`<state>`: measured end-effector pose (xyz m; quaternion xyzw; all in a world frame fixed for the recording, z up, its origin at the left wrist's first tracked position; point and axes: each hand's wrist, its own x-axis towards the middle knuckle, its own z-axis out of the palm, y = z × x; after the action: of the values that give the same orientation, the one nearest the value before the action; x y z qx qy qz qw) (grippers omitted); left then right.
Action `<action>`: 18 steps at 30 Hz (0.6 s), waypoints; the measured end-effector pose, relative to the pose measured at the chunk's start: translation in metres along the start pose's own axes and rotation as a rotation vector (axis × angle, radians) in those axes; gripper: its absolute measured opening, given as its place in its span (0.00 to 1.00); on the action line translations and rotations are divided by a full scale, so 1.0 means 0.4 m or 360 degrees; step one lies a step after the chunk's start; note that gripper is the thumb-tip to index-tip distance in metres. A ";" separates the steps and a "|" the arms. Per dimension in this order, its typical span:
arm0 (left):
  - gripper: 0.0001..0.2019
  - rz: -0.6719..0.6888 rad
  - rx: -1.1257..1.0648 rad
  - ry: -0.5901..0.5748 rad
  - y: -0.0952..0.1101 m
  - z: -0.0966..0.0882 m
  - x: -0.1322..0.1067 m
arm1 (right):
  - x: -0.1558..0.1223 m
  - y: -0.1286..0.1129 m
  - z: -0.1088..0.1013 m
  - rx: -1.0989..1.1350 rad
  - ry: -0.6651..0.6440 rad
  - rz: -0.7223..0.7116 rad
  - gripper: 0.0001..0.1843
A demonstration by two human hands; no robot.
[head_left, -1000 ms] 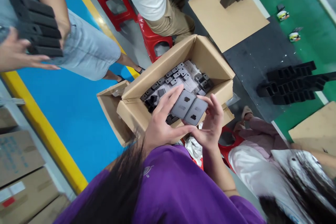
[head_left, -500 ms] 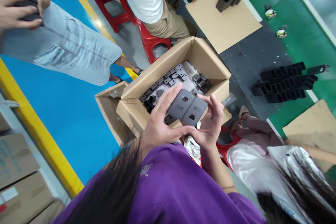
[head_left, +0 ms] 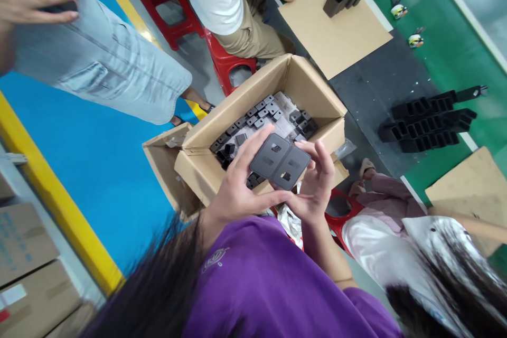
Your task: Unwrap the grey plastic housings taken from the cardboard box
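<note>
My left hand [head_left: 236, 190] and my right hand [head_left: 317, 182] are raised together over an open cardboard box [head_left: 312, 90]. Between them they hold two flat dark grey plastic plates side by side. The fingers of my left hand curl round the left plate [head_left: 270, 155]. My right hand's fingertips pinch the right plate [head_left: 291, 167]. Each plate has a small rectangular cut-out. Inside the box lie several small black plastic parts [head_left: 259, 116]. My purple shirt [head_left: 269, 285] fills the bottom of the view.
A person in light denim [head_left: 103, 58] stands at upper left, hands on a dark stack. Another sits on a red stool [head_left: 227, 60]. A third in pale pink [head_left: 380, 243] sits at right. Black trays [head_left: 428, 121] and a cardboard sheet [head_left: 336, 37] lie on the table.
My hands and the two plates have stayed almost still over the box. The standing person's hands with the dark stack have moved up toward the top left corner.
</note>
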<state>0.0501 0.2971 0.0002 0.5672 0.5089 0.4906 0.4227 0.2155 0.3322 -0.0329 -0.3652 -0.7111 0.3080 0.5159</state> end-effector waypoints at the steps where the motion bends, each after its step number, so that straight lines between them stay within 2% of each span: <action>1: 0.49 0.0002 0.0007 -0.0001 0.001 0.001 -0.001 | 0.000 0.000 0.000 0.0000 0.0000 -0.0002 0.45; 8: 0.50 0.0006 0.0144 0.0047 0.020 0.013 0.000 | -0.006 0.001 -0.006 0.0136 -0.0012 0.0058 0.43; 13: 0.51 0.0019 0.0237 0.0118 0.026 0.038 0.003 | -0.019 0.012 0.000 0.0042 -0.0039 0.0119 0.44; 16: 0.48 -0.0045 0.0243 0.0293 -0.012 0.057 -0.001 | -0.033 0.018 0.022 -0.0093 -0.0043 0.0069 0.43; 18: 0.42 -0.0149 0.0246 0.0410 -0.075 0.058 -0.013 | -0.044 0.032 0.037 -0.0132 -0.0090 0.0054 0.42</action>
<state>0.0682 0.2962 -0.0335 0.5060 0.6209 0.4984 0.3315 0.2075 0.3235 -0.0565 -0.3894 -0.7312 0.2970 0.4748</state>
